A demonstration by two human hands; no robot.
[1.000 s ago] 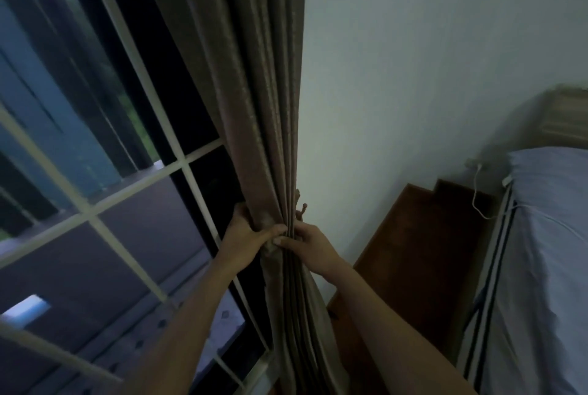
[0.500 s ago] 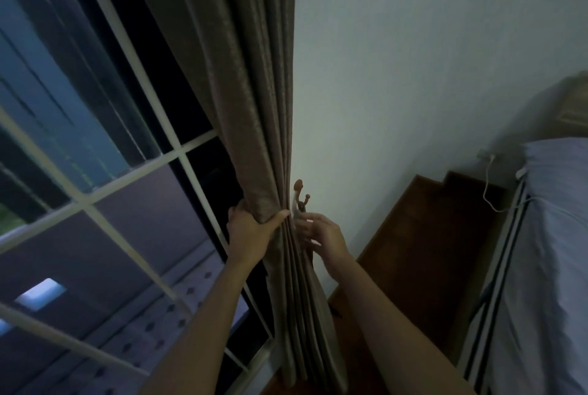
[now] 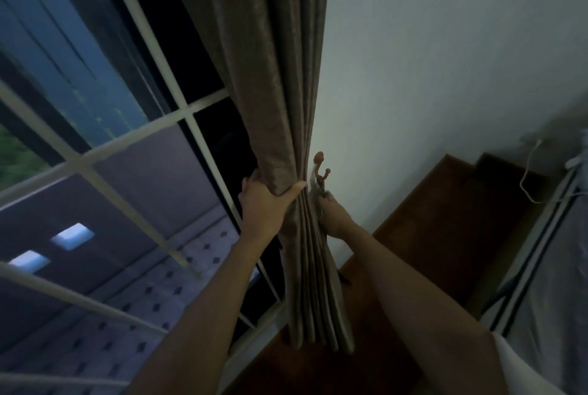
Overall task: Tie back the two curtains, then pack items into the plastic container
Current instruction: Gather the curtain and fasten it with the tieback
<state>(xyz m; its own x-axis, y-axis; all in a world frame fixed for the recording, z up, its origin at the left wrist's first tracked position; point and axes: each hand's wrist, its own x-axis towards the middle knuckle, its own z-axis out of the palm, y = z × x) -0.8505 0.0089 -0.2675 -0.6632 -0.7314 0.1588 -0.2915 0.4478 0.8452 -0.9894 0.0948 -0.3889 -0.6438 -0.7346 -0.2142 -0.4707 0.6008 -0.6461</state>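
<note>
The window (image 3: 105, 146) fills the left side, the pale wall (image 3: 445, 76) the right, and between them hangs the curtain (image 3: 273, 92), gathered into one thick bundle of folds beside the window frame. It is a long, soft cloth and looks rather heavy — such a bundle will sag and slide apart when the grip loosens, so I judge it best to hold it at the narrow waist, where the folds are already pressed together.

There the left hand (image 3: 265, 203) is closed around the bundle, thumb in front and fingers behind it. The right hand (image 3: 334, 216) is just behind the folds, near the wall; its fingers are partly hidden by the cloth, and I cannot tell if they pinch a tieback or only the curtain edge. Just above this hand a small reddish-brown hook (image 3: 319, 168) stands out from the wall — probably the place where the tie must be fastened.
</note>
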